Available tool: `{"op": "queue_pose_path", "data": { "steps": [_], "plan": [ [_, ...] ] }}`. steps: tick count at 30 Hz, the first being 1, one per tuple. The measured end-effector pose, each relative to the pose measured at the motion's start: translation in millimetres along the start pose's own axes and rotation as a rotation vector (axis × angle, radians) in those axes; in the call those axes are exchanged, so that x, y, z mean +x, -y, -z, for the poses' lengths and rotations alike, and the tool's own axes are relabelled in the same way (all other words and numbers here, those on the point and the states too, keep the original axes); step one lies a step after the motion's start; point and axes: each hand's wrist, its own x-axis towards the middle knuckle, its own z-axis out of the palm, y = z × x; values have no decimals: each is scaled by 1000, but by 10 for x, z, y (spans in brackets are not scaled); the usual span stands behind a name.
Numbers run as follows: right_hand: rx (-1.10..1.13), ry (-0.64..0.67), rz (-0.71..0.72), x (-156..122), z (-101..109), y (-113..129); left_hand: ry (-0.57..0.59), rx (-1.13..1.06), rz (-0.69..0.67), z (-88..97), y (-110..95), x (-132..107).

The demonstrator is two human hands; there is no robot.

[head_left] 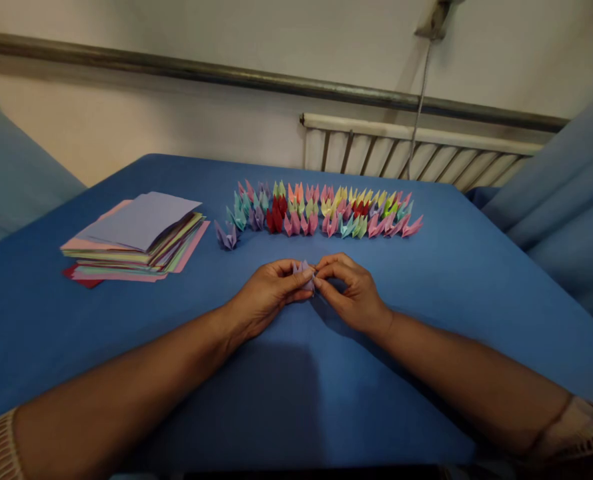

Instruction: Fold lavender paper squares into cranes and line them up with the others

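Note:
A small lavender paper crane (303, 269), partly covered by fingers, is held between both hands above the blue table. My left hand (271, 290) pinches its body between thumb and fingers. From the other side, my right hand (351, 290) has thumb and forefinger closed on the crane's right edge. Beyond the hands stand rows of folded paper cranes (309, 223) in pink, red, yellow, green, teal and purple. A lavender crane (227, 235) sits at the near left end of these rows.
On the left lies an uneven stack of coloured paper sheets (141, 223), a lavender one on top. A blue cloth (256, 413) covers the table. Behind it are a metal pipe (216, 72), a white radiator (376, 127) and a hanging cord (419, 107). Blue curtains (576, 200) flank both sides.

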Motion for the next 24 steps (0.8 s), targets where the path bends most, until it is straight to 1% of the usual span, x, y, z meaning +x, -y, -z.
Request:
{"op": "queue_pose_path", "data": {
  "steps": [6, 13, 24],
  "plan": [
    [-51, 31, 32, 2, 26, 39, 1, 9, -10, -5, 4, -1],
    [-30, 69, 41, -16, 13, 46, 27, -14, -78, 12, 2, 33],
    [-58, 36, 1, -14, -16, -16, 34, -50, -32, -5, 8, 15]
  ]
}}
